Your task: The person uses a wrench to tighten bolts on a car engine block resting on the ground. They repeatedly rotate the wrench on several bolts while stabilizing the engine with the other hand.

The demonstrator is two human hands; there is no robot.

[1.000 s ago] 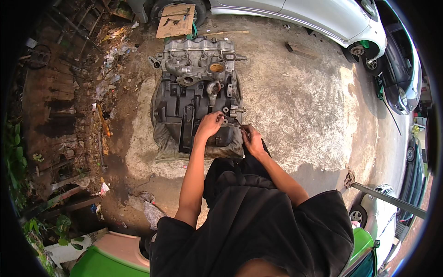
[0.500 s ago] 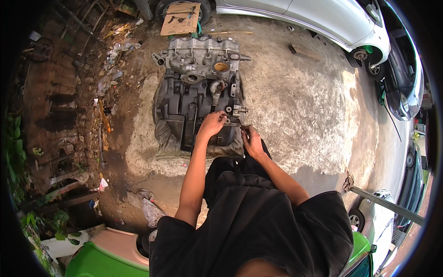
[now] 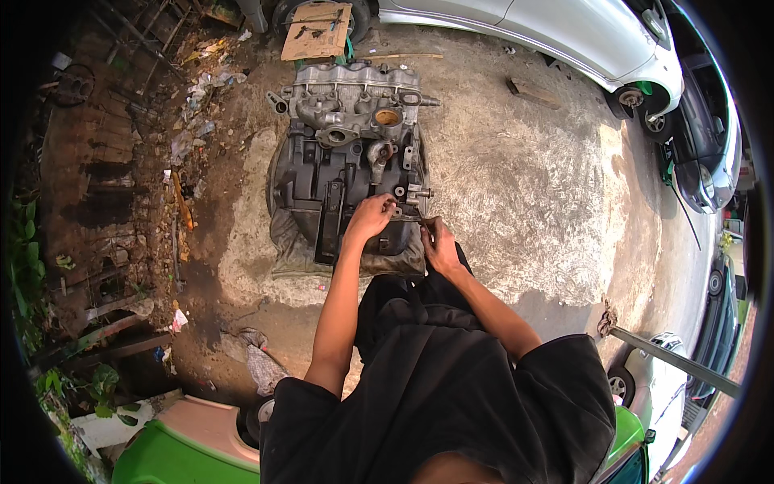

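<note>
1. An engine [image 3: 347, 161] lies on the ground on a dirty cloth [image 3: 290, 242], over a pale concrete patch [image 3: 516, 185]. Its light metal end points away from the person; the dark block is nearer.
2. The left hand [image 3: 371, 218] rests on the near right part of the engine, fingers curled down onto the metal. Whether it grips anything there cannot be told.
3. The right hand [image 3: 439, 246] sits just beside the left, at the engine's near right corner. Its fingers are pinched together around something thin and small — too small to tell what.
4. A short bolt or stud [image 3: 423, 193] sticks out of the engine's right side, just above the two hands.
5. Both forearms come up from the lower edge; the person wears a black shirt [image 3: 435, 387].
6. A cardboard piece [image 3: 317, 31] lies beyond the engine, near a white car [image 3: 556, 32].
7. Litter and planks lie on the dirt at left; a green shape [image 3: 177, 460] shows at the bottom left — cut off by the rim.
</note>
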